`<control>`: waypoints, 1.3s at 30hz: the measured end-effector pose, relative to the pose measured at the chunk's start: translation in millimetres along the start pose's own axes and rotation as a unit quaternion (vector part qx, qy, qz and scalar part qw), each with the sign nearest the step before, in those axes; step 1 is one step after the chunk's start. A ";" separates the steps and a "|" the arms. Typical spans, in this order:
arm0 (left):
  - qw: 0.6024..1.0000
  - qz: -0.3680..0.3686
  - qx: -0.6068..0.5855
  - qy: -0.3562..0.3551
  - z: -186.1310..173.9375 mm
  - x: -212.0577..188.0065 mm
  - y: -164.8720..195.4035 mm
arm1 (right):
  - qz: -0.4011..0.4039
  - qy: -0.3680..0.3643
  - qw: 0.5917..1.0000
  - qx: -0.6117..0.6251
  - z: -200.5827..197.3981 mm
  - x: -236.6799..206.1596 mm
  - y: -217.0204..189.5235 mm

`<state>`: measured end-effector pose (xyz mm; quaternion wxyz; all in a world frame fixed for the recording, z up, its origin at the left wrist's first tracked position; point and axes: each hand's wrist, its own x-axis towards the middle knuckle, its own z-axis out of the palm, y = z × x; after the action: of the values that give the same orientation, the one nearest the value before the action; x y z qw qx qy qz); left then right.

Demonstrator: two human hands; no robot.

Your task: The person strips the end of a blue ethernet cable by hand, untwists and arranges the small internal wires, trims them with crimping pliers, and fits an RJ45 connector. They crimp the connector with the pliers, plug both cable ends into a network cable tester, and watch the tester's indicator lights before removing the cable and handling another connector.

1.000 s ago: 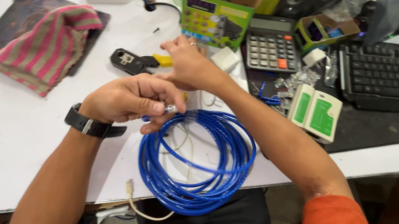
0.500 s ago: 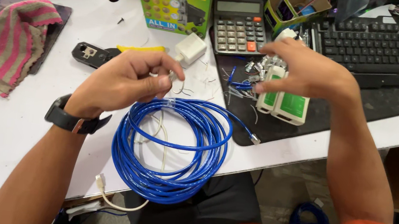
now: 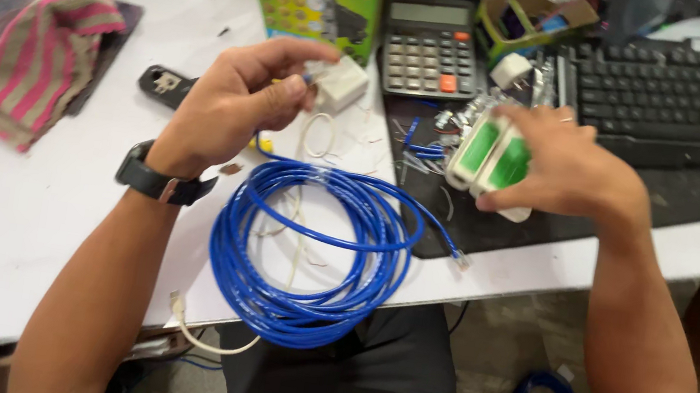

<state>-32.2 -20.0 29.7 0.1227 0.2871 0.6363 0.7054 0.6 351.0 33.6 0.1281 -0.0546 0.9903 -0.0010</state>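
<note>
Two units: white-and-green cable tester [image 3: 491, 157], both halves side by side under the right hand [image 3: 568, 168], fingers closed over them.
Left hand [image 3: 235, 107]: pinching one end of the blue cable coil [image 3: 310, 250].
Coil: just below the left wrist, overhanging the table edge [image 3: 11, 268].
Handling: tester likely light, rigid, smooth; grip its long sides. Cable limp, springy; hold near the plug.

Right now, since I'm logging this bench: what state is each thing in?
blue cable: coiled, overhanging table edge
left hand: raised, pinching one cable end
right hand: gripping the green-and-white tester
green-and-white tester: two pieces side by side
striped cloth: crumpled
calculator: flat, display blank
</note>
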 end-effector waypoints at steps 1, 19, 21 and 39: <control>0.999 0.019 -0.033 -0.008 -4.7 -1.1 -2.9 | -0.046 0.053 0.995 0.075 -2.6 1.5 -1.5; 0.903 0.175 0.334 0.205 19.3 -10.4 -29.9 | -0.159 0.131 0.881 0.426 1.3 43.6 -114.3; 0.890 0.206 0.355 0.197 20.1 -9.4 -28.8 | -0.158 0.151 0.895 0.389 1.9 42.0 -115.5; 0.836 0.221 0.488 0.120 17.0 -11.9 -24.6 | -0.069 0.091 0.906 0.408 6.1 39.6 -123.7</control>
<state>-17.8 -8.4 3.4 -0.2699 0.3556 0.8275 0.3405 -22.5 223.8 19.7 0.0479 -0.0657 0.9044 -0.4188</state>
